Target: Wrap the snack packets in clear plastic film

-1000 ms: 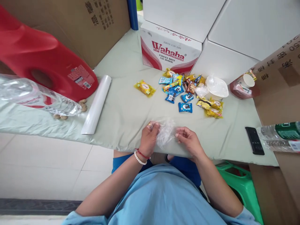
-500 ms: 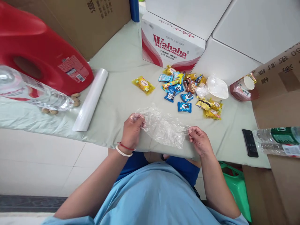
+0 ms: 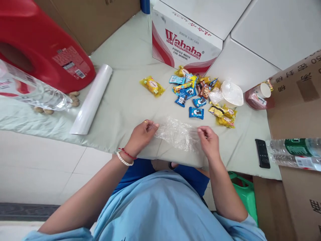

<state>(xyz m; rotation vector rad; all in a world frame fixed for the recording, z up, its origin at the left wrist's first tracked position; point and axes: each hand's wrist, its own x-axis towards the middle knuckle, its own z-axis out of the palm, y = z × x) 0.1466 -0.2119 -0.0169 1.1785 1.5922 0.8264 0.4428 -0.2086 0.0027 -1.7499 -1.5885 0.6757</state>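
Note:
A crinkled sheet of clear plastic film is stretched between my two hands, just above the table's front part. My left hand pinches its left end between thumb and fingers. At the other end, my right hand is closed on the film's edge. Beyond the film lies a pile of small wrapped snacks in blue, yellow and brown. One yellow snack pack lies apart to the left. Whether the film is a bag or a single sheet I cannot tell.
A white roll lies left, near a red jug, a water bottle and several walnuts. A white bowl stands beside the snacks. Rightward are a black phone and bottles. A Wahaha carton stands behind.
Both hands have risen slightly and my right hand has turned more upright. The film looks flatter and more drawn out between them. The whole view has shifted a little.

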